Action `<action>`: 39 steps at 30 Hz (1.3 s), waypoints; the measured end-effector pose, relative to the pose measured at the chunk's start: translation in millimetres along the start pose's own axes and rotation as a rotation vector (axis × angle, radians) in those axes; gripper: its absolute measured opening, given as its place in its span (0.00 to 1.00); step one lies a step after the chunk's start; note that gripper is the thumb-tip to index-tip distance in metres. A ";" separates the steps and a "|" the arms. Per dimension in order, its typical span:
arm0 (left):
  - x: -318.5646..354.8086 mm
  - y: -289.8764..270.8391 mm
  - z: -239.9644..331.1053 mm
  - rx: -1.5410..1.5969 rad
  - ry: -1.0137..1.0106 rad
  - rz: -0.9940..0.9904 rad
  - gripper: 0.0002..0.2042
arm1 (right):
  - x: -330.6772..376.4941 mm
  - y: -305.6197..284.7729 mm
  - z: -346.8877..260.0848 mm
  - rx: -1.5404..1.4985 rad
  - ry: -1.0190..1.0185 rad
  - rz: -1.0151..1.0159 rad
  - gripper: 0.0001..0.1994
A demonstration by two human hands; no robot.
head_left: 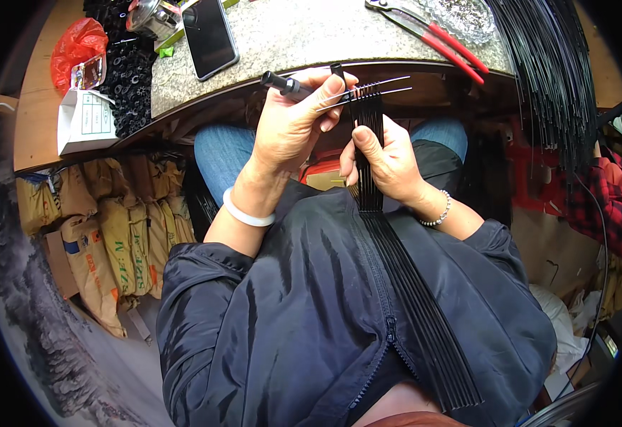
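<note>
A flat row of several long, thin black rods (421, 306) runs from my hands down over my dark jacket. My right hand (391, 162) is closed around the row below its top end, thumb in front. Held in my left hand (290, 124) is a tool with a black cylindrical end (277, 81), pinched between thumb and fingers. Two thin metal prongs (395, 90) reach rightward from that hand across the rod tops. Whether the prongs join the black end is hidden by my fingers. A short black piece (336, 70) sticks up by the left fingertips.
On the speckled worktop (275, 43) lie a phone (211, 39), red-handled pliers (446, 50) and a clear dish (460, 18). Small black parts (133, 92), a white box (87, 121) and a red bag (80, 53) sit left. A black rod bundle (553, 85) hangs right; sacks (122, 235) stand below left.
</note>
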State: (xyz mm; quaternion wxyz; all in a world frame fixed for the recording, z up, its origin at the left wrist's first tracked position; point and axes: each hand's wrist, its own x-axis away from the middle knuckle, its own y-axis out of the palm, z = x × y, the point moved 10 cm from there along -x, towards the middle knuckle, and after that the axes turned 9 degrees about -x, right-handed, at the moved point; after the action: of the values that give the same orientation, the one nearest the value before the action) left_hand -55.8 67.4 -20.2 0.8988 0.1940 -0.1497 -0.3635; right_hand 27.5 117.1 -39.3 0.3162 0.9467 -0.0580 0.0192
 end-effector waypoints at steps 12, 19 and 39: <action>16.8 4.9 -3.0 0.091 -0.004 -0.054 0.23 | -1.1 -1.2 -2.4 -0.010 0.021 -0.021 0.17; 13.4 9.7 1.2 0.006 0.084 -0.063 0.18 | -4.2 -5.8 -0.2 0.040 -0.006 -0.025 0.18; -1.7 -5.1 -22.9 0.045 -0.085 -0.020 0.12 | -7.4 2.8 -1.5 0.092 0.036 -0.063 0.27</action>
State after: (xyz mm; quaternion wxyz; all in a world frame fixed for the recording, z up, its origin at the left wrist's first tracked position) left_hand -50.6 70.7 -42.9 0.8831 0.2002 -0.1942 -0.3772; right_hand 19.9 116.5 -37.0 0.2737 0.9612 -0.0214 0.0288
